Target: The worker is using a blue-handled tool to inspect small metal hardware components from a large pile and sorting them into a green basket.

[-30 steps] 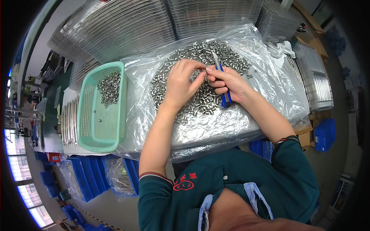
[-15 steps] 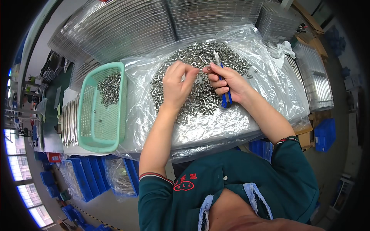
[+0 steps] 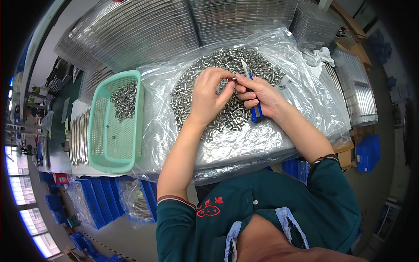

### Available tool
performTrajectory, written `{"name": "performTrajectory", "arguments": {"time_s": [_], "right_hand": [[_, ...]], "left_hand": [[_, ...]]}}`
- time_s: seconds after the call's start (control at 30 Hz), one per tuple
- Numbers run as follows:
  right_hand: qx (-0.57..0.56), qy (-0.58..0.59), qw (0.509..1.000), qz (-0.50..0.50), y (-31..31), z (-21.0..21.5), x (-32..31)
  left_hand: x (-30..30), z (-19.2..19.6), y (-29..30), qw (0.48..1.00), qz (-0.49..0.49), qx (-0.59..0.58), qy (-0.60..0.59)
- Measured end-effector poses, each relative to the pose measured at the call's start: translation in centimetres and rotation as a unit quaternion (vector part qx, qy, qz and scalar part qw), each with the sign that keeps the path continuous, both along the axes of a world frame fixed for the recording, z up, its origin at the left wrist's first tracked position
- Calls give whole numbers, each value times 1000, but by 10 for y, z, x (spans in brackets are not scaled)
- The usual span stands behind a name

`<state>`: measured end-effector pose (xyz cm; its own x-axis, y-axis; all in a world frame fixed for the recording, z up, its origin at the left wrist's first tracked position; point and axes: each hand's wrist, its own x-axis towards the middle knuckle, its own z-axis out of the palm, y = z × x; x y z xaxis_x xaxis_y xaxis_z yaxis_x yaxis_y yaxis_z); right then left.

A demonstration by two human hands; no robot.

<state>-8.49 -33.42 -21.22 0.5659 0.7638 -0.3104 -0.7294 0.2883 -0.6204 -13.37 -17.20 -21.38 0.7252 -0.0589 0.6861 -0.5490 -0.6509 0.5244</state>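
My right hand (image 3: 267,98) is closed around a blue utility knife (image 3: 256,112), its bare blade pointing away from me. The thumb and forefinger of that hand are pinched together beyond the handle. Against them come the curled thumb and forefinger of my left hand (image 3: 208,95); something small sits where the fingertips meet, mostly hidden. Both hands hover over a broad heap of small shiny metal fittings (image 3: 231,118), spread on clear plastic sheeting (image 3: 161,96).
To the left stands a green plastic basket (image 3: 136,126) with more metal fittings inside. Stacked clear trays (image 3: 135,35) line the back, and others (image 3: 355,87) stand at right. Blue bins (image 3: 100,203) are below the table's left front edge. A white cloth (image 3: 317,56) lies at back right.
My left hand has moved right, its fingertips now meeting those of my right hand. The right hand, still around the knife, has barely shifted.
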Motion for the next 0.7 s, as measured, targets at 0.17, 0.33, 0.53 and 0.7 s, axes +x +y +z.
{"name": "performTrajectory", "arguments": {"time_s": [0.17, 0.33, 0.53, 0.7], "right_hand": [[6, 1, 1000, 2, 0, 1, 0], [5, -4, 1000, 7, -1, 0, 0], [1, -10, 1000, 4, -1, 1, -1], [-26, -15, 1000, -4, -1, 3, -2]], "left_hand": [[0, -1, 1, 999, 2, -36, 6], [0, -2, 1, 999, 7, -34, 9], [-1, -2, 0, 999, 6, -35, 17], [-2, -1, -2, 992, -10, -97, 76]]}}
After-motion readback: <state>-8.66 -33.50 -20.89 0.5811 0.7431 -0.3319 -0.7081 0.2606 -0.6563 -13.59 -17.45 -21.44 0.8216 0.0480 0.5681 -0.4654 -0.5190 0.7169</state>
